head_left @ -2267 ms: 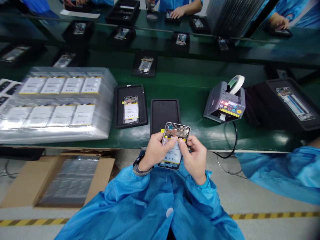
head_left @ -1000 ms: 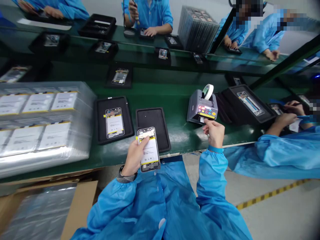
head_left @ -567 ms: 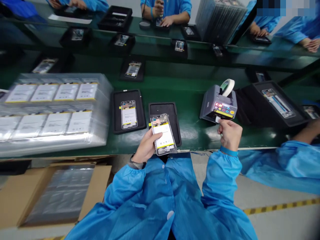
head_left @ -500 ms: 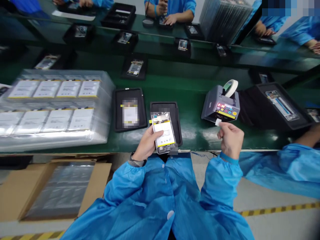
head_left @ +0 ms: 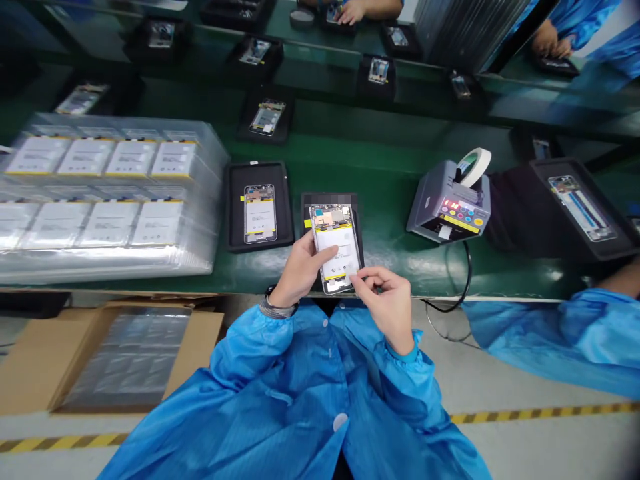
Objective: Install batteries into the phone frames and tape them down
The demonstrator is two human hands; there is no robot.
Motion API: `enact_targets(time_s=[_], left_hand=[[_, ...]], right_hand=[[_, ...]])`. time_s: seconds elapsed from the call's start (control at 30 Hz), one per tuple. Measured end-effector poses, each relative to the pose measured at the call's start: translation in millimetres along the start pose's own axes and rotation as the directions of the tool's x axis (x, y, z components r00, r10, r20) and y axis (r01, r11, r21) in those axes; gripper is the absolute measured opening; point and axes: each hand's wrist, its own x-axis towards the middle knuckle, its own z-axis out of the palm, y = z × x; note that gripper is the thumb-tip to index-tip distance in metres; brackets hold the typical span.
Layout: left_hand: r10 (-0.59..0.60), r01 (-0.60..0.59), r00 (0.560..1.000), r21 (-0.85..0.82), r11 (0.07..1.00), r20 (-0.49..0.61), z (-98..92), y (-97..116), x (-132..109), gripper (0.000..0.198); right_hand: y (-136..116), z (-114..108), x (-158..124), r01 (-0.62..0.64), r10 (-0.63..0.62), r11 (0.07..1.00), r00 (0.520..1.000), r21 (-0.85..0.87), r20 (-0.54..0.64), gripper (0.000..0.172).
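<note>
**Two hands at one phone**

I looked in from far away, through the camera on the head. The left hand (head_left: 295, 270) held the phone (head_left: 334, 235) by its left side, with the thumb flat on the big white battery (head_left: 344, 261). The phone had no back on. It was over the black tray (head_left: 305, 205), near the middle of the front edge of the green counter (head_left: 390, 167). I could not tell if it touched the tray.

The right hand (head_left: 387, 297) had its thumb and finger close together at the phone's bottom right corner. Something small and white showed there, but I could not tell if they pinched it.

My guess was that the step was sticking a bit of tape on the battery's bottom end. The tape machine (head_left: 447, 203) stood farther right along the front edge, with a white tab (head_left: 445, 232) poking out.

I thought the next move called for a firm left hand and a soft, straight press from the right.

Left of the black tray, a second tray (head_left: 285, 207) held a second phone (head_left: 261, 217).
</note>
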Motion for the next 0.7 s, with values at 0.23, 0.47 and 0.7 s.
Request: enact_targets(time_s=[0.23,0.47,0.7], left_hand=[[0.030,-0.030,1.000,-0.023,0.999,0.001,0.3,0,0,0.055],[0.060,-0.060,0.998,0.012,0.998,0.006,-0.7,-2,3,0.054],[-0.005,0.003,0.994,0.019,1.000,0.108,-5.8,-7,2,0.051]], right_hand=[[3,5,-2,0.033,-0.035,0.999,0.998,-0.043,-0.043,0.025],[9,4,-2,0.064,-0.068,0.988,0.997,-0.142,-0.027,0.024],[12,-5,11,-0.002,0.003,1.000,0.993,-0.005,0.120,0.061]])
